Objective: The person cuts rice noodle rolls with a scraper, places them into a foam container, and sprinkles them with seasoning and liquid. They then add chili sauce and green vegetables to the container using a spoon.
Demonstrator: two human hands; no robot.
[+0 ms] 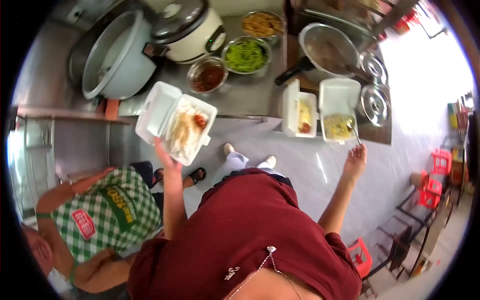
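Two hands at a food counter, one box lifted and one spoon poised.

Nearest, at the left, a second person in a green checked apron [107,210] bends low. The left hand [167,159] is closed under the edge of the lifted foam box [186,127], holding it open in the air, short of the counter [250,95], with pale food and a red dab inside. The right hand [355,159] pinches the handle of a spoon [354,131], whose tip is at the filled foam box [339,117] on the counter edge; a third foam box [300,110] stands just beside it. Farther back are a sauce bowl [207,76], a bowl of greens [246,55] and a rice cooker [192,27].
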